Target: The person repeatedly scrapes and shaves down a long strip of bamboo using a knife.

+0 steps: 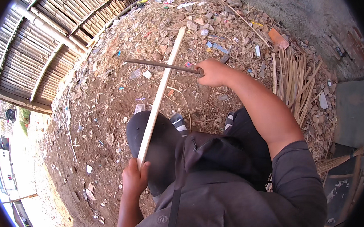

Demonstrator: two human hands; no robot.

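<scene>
My left hand is closed around the lower end of a long pale split-bamboo strip. The strip slants up and away, passing over my bent left knee, with its far end above the littered ground. In my right hand is the handle of a long dark-bladed knife. Its blade points left and crosses the upper part of the strip; whether the two touch I cannot tell. My right fingers wrap the handle and hide most of it.
A bundle of split bamboo strips lies to the right, beside a broken orange brick. Stones and scraps cover the dirt ground. A bamboo-slat structure rises at the upper left, a wall at the upper right.
</scene>
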